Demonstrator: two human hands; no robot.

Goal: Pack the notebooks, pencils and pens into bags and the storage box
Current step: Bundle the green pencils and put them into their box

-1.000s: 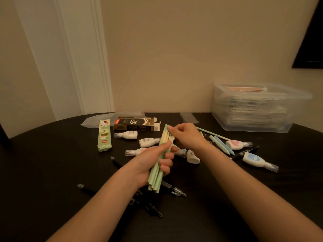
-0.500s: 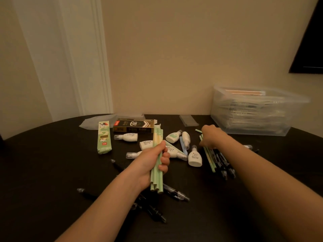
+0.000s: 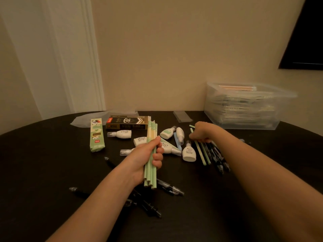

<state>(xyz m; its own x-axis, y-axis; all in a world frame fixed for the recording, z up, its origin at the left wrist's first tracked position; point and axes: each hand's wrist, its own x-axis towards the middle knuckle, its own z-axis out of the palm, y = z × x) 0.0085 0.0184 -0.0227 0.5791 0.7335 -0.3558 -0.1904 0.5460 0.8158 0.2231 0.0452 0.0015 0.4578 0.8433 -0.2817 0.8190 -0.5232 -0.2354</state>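
Note:
My left hand (image 3: pixel 147 157) grips a bundle of pale green and yellow pencils (image 3: pixel 151 133), held upright over the middle of the dark table (image 3: pixel 43 163). My right hand (image 3: pixel 202 131) reaches to the right and curls its fingers round loose green pencils (image 3: pixel 201 152) that lie beside several black pens (image 3: pixel 218 158). More black pens (image 3: pixel 167 188) lie under my left wrist. The clear storage box (image 3: pixel 244 105) with notebooks stacked inside stands at the back right.
Several white correction-tape dispensers (image 3: pixel 188 152) are scattered between my hands. A green pencil box (image 3: pixel 96 135) and a black pen box (image 3: pixel 127 123) lie at the back left, with a clear plastic bag (image 3: pixel 87 119) behind them. A small clear sleeve (image 3: pixel 181 117) lies near the storage box.
My right hand left the top of the bundle and moved right onto the loose green pencils. My left hand turned the bundle more upright.

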